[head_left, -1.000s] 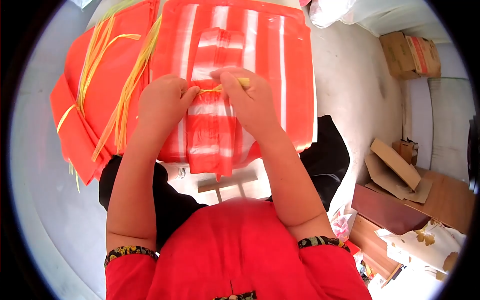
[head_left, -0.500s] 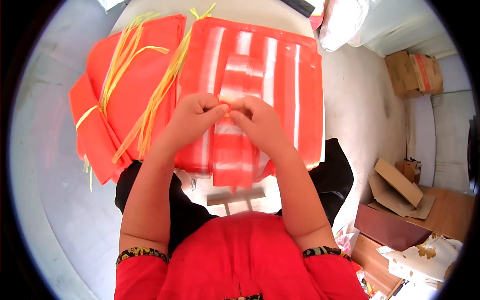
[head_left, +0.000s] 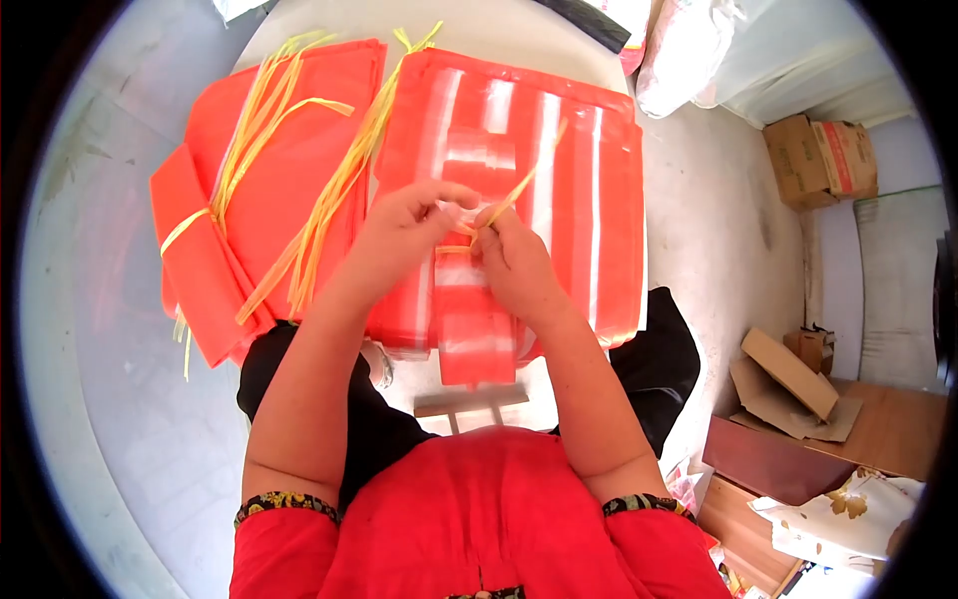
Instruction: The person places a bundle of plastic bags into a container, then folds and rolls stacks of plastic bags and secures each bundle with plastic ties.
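Note:
A folded red plastic bundle [head_left: 477, 334] with pale shiny bands lies lengthwise on a stack of red plastic sheets [head_left: 574, 215]. Round its middle passes a thin yellow string [head_left: 527, 182]. My right hand [head_left: 517, 262] is closed, pinching the string, and a loose end sticks up to the right above the fingers. Just left of it, my left hand [head_left: 407, 232] has thumb and forefinger curled on a pale stretch of the same string, which runs between both hands. The exact grip of the left fingertips is partly hidden.
To the left lie more red sheets [head_left: 289, 170] and a folded red bundle [head_left: 205, 255] tied with yellow string. Loose yellow strings [head_left: 344, 180] drape between the stacks. Cardboard boxes [head_left: 818, 160] and an opened carton [head_left: 793, 384] are on the right.
My hands were pinched close together over the bundle; they have moved slightly apart. A yellow string end now rises from my right hand. The view has shifted slightly.

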The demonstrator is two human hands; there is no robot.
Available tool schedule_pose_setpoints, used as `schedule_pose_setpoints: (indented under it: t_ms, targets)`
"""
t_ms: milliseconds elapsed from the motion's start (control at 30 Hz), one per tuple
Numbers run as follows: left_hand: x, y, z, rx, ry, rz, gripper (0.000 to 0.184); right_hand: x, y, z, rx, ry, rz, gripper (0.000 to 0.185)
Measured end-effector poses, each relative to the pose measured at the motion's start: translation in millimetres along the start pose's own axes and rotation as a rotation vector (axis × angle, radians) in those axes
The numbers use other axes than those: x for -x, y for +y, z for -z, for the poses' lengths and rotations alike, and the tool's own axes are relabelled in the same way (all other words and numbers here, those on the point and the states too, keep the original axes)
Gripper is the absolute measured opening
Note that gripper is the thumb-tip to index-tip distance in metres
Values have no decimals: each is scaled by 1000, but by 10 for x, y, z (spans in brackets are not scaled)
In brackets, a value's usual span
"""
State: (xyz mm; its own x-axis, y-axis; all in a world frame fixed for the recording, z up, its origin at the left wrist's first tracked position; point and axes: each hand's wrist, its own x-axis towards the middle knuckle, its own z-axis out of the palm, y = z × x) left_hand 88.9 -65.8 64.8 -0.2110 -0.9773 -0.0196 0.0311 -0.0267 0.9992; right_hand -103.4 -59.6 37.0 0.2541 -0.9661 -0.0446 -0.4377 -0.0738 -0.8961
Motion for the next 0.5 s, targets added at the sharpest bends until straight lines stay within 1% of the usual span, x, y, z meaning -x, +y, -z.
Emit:
schedule_pose_setpoints:
  t_ms: [67, 100, 167, 267, 300, 400, 500]
  targets:
    - [-15, -148, -79, -364, -34, -166, 24, -31, 157, -49, -21, 46, 72, 14]
    - [-19, -193, -113, -438, -6, -211, 23, -45, 184, -59, -33, 69, 108, 15]
    - [-15, -250, -164, -587, 52, -298, 23, -34, 200, -62, -86, 89, 49, 16]
    - [-30, -227, -159, -611, 5, -247, 13, -17, 104, -34, -180, 92, -32, 18]
    - [-34, -231, -172, -600, 20, -225, 10, -6, 71, -17, -212, 90, -61, 18]
    - [-44, -253, -204, -574, 57, -155, 8, 8, 97, -14, -376, 79, -37, 15]
    - [-47, -265, -195, -531, 48, -56, 10, 33, 185, 0, -291, 11, 39, 14]
